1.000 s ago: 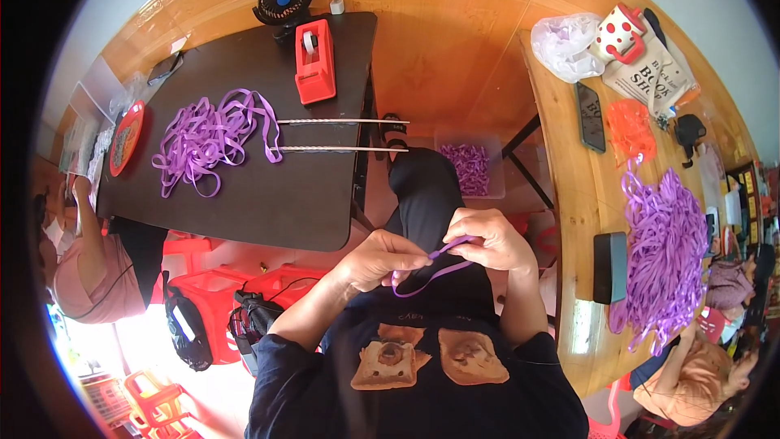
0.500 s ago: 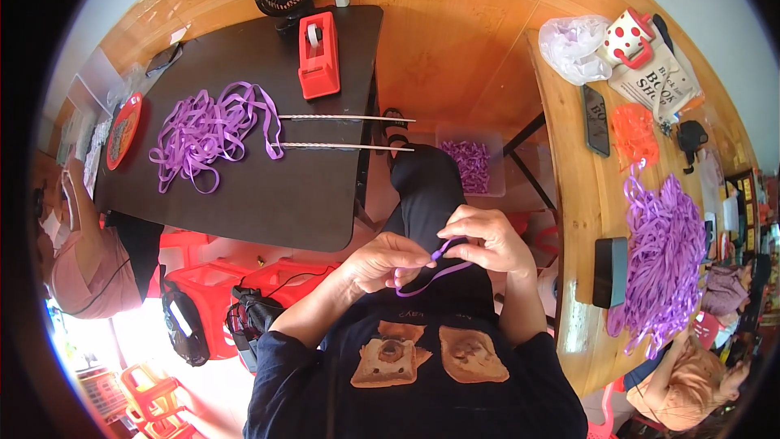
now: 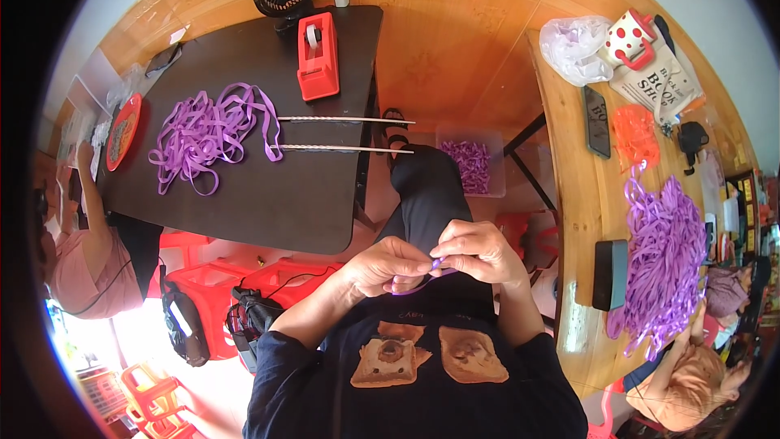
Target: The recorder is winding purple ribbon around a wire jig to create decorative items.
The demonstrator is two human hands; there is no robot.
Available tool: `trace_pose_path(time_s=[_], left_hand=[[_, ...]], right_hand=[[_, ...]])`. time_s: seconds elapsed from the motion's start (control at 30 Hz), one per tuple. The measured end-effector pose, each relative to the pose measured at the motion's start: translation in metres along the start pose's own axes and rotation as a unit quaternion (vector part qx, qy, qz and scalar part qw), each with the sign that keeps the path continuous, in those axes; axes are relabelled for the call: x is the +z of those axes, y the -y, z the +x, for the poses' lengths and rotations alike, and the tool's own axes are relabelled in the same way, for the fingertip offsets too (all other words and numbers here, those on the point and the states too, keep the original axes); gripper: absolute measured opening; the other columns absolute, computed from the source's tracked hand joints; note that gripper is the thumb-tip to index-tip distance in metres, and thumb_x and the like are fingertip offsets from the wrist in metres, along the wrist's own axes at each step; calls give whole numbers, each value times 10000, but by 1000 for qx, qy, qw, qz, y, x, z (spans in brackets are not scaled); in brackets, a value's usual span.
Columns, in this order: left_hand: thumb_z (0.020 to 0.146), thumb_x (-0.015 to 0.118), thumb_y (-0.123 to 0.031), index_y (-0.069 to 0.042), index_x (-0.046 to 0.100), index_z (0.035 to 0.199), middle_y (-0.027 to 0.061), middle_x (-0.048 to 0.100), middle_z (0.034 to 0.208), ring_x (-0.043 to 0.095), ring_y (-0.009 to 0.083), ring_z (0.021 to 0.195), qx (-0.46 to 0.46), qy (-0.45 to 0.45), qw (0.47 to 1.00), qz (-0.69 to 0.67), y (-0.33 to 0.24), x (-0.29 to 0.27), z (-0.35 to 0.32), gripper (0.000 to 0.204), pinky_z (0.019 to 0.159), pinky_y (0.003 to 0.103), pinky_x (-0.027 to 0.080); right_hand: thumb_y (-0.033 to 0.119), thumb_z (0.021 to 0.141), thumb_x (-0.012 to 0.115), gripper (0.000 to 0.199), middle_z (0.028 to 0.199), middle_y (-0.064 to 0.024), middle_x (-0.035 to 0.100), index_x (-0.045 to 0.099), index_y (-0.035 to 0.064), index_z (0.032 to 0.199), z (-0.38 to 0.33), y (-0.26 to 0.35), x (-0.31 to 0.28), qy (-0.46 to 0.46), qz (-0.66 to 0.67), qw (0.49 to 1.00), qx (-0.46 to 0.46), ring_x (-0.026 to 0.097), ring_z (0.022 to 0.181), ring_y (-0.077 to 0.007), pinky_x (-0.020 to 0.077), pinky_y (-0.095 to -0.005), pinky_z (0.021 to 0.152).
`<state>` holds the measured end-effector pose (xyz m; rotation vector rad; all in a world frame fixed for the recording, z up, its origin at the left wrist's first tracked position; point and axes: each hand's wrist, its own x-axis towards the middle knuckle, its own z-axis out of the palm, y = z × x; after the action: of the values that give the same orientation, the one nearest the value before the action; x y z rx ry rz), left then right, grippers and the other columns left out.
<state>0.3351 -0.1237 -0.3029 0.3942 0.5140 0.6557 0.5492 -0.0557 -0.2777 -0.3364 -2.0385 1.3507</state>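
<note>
We pinch a purple ribbon strip [image 3: 435,270] over our lap | left hand [image 3: 388,266] closed on it | right hand [image 3: 479,250] closed on it | loose purple ribbon pile [image 3: 207,132] on dark table [image 3: 268,195]

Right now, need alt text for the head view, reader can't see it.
Seen from above, a seated person's left hand and right hand pinch a purple ribbon strip together over their lap. A dark table ahead holds a purple ribbon pile and a red tape dispenser.

Purple ribbon strip [image 3: 435,270], red tape dispenser [image 3: 318,57], dark brown table [image 3: 268,195], white mug [image 3: 630,36] w/ red dots.
</note>
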Motion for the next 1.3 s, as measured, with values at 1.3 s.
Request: trace_pose_path(time_s=[1.3], left_hand=[[861,692,-144,6,696,1003,3,597,633,509,46,519,1,-72,989,133,10,-28,-2,207,427,169,359]], right_hand=[[-21,692,711,201,769,-62,613,699,60,875,-1,-21,-26,24,-105,991,73,613,646,-218,459,-308,554]])
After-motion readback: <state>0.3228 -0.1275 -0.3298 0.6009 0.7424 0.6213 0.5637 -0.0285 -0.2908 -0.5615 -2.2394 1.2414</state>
